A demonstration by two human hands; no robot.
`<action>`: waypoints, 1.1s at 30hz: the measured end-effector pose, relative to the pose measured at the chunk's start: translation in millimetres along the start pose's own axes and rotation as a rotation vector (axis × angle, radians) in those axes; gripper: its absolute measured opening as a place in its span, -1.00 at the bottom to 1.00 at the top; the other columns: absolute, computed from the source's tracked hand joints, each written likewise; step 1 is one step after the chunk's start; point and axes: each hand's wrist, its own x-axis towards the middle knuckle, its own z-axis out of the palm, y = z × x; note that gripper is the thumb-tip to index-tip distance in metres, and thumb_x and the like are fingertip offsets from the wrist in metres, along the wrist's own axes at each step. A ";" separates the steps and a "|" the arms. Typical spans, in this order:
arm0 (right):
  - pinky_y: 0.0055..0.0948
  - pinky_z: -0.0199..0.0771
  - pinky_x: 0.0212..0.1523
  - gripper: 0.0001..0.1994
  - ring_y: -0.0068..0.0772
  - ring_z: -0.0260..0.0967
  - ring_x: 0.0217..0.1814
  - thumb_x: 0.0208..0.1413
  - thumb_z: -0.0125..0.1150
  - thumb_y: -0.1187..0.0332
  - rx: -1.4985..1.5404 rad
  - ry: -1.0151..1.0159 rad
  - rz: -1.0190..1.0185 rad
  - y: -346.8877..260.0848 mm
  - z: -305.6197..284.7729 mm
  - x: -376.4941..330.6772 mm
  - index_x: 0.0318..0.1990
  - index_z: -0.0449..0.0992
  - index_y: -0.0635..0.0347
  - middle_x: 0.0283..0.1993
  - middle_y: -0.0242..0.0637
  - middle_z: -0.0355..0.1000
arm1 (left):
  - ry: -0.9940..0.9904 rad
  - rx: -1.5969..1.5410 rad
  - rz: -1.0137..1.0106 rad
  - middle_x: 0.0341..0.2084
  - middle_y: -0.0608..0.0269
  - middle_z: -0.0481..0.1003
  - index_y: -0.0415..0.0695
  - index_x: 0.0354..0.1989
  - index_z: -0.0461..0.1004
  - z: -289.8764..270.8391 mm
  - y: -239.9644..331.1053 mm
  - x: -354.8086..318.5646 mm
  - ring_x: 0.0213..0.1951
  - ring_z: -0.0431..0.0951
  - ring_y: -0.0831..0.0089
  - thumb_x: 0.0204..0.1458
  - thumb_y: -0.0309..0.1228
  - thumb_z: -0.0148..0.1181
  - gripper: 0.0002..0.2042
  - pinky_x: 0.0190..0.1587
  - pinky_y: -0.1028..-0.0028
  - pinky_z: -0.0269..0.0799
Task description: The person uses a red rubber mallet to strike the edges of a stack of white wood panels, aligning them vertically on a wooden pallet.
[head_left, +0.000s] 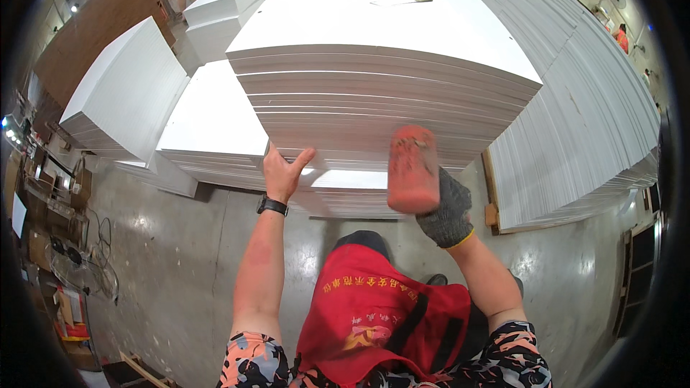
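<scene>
Directly ahead stands a tall stack of white boards (381,111), its layered edges facing me. My left hand (284,171), bare with a black watch at the wrist, is up against the lower left part of these edges; its thumb is spread away from the fingers, which are partly hidden. A grey knitted glove covers my right hand (447,212), which is closed around a red mallet. The mallet's scuffed head (414,170) is raised in front of the stack's front edges, slightly blurred, and its handle is mostly hidden.
A lower stack of white panels (215,118) adjoins on the left, with another white stack (126,93) beyond it. To the right, a long leaning row of white boards (586,122) rests on a wooden pallet (491,201). A floor fan (75,266) stands far left.
</scene>
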 end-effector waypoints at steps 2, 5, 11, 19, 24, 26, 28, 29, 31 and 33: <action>-0.11 0.48 -0.22 -0.51 0.03 0.47 -0.20 -0.15 0.31 0.25 -0.038 -0.043 0.039 1.1 6.0 -1.7 0.00 0.43 0.18 -0.17 -0.08 0.48 | 0.015 0.018 0.012 -0.28 0.05 0.56 -0.29 -0.09 0.43 0.2 1.8 -0.9 -0.23 0.57 0.22 -0.14 -0.09 0.41 -0.44 -0.13 0.35 0.44; -0.11 0.48 -0.23 -0.49 0.03 0.47 -0.20 -0.15 0.31 0.28 0.037 -0.034 -0.012 -1.2 6.7 -4.8 0.02 0.42 0.19 -0.17 -0.07 0.48 | 0.019 0.031 0.025 -0.27 0.05 0.56 -0.29 -0.09 0.43 -1.5 -2.5 -0.6 -0.23 0.57 0.21 -0.14 -0.09 0.40 -0.43 -0.13 0.34 0.44; -0.12 0.48 -0.23 -0.51 0.05 0.46 -0.20 -0.15 0.30 0.33 0.073 0.014 0.012 -4.9 10.5 -5.5 0.02 0.41 0.19 -0.18 -0.07 0.48 | 0.024 0.056 0.019 -0.26 0.04 0.56 -0.29 -0.09 0.43 -3.2 2.4 -3.5 -0.22 0.57 0.22 -0.14 -0.09 0.41 -0.43 -0.12 0.35 0.44; -0.12 0.47 -0.24 -0.55 0.03 0.46 -0.21 -0.16 0.30 0.31 0.036 -0.018 0.026 0.3 8.7 -10.3 -0.03 0.44 0.15 -0.22 -0.11 0.49 | -0.006 -0.006 0.003 -0.24 0.04 0.56 -0.29 -0.07 0.41 -1.3 1.4 -0.8 -0.20 0.57 0.24 -0.15 -0.07 0.40 -0.40 -0.10 0.34 0.43; -0.12 0.46 -0.30 -0.58 0.01 0.46 -0.26 -0.16 0.29 0.30 -0.042 -0.131 -0.054 2.9 16.9 -15.3 -0.07 0.45 0.14 -0.26 -0.10 0.47 | 0.002 0.025 0.014 -0.24 0.02 0.56 -0.30 -0.05 0.40 -3.5 -0.8 -1.0 -0.20 0.56 0.24 -0.14 -0.06 0.39 -0.39 -0.09 0.36 0.43; -0.11 0.45 -0.33 -0.59 0.01 0.46 -0.28 -0.16 0.29 0.29 -0.038 -0.104 -0.033 6.6 27.4 -19.9 -0.08 0.45 0.14 -0.27 -0.09 0.47 | 0.002 0.032 0.015 -0.24 0.02 0.56 -0.30 -0.05 0.39 -2.2 -0.2 -1.7 -0.20 0.56 0.26 -0.13 -0.06 0.39 -0.39 -0.09 0.36 0.43; -0.12 0.45 -0.33 -0.60 0.01 0.45 -0.30 -0.15 0.28 0.29 -0.048 -0.130 0.058 7.3 30.5 -22.1 -0.08 0.44 0.14 -0.28 -0.11 0.47 | -0.002 -0.012 -0.015 -0.25 0.03 0.56 -0.30 -0.06 0.40 -0.1 1.0 -2.5 -0.21 0.56 0.28 -0.13 -0.10 0.40 -0.42 -0.10 0.37 0.43; -0.13 0.45 -0.34 -0.60 0.02 0.45 -0.31 -0.15 0.27 0.29 -0.054 -0.141 0.105 7.3 31.0 -22.8 -0.08 0.44 0.14 -0.28 -0.11 0.47 | -0.005 -0.034 -0.030 -0.25 0.04 0.56 -0.30 -0.06 0.40 1.2 2.2 -3.1 -0.22 0.56 0.29 -0.13 -0.12 0.40 -0.43 -0.11 0.37 0.43; -0.12 0.46 -0.34 -0.61 0.03 0.45 -0.31 -0.14 0.26 0.29 -0.035 -0.160 0.030 3.3 24.4 -19.7 -0.08 0.44 0.14 -0.28 -0.12 0.47 | -0.016 -0.019 -0.019 -0.26 0.05 0.56 -0.31 -0.07 0.40 -2.4 6.1 -2.5 -0.24 0.56 0.31 -0.12 -0.16 0.40 -0.45 -0.12 0.38 0.43; -0.13 0.47 -0.33 -0.60 0.03 0.46 -0.31 -0.13 0.26 0.27 -0.031 -0.143 -0.005 3.5 21.1 -17.0 -0.08 0.44 0.14 -0.29 -0.12 0.47 | -0.017 -0.019 -0.009 -0.28 0.06 0.56 -0.31 -0.09 0.41 -3.7 3.3 -2.0 -0.26 0.56 0.32 -0.13 -0.21 0.41 -0.48 -0.14 0.40 0.44</action>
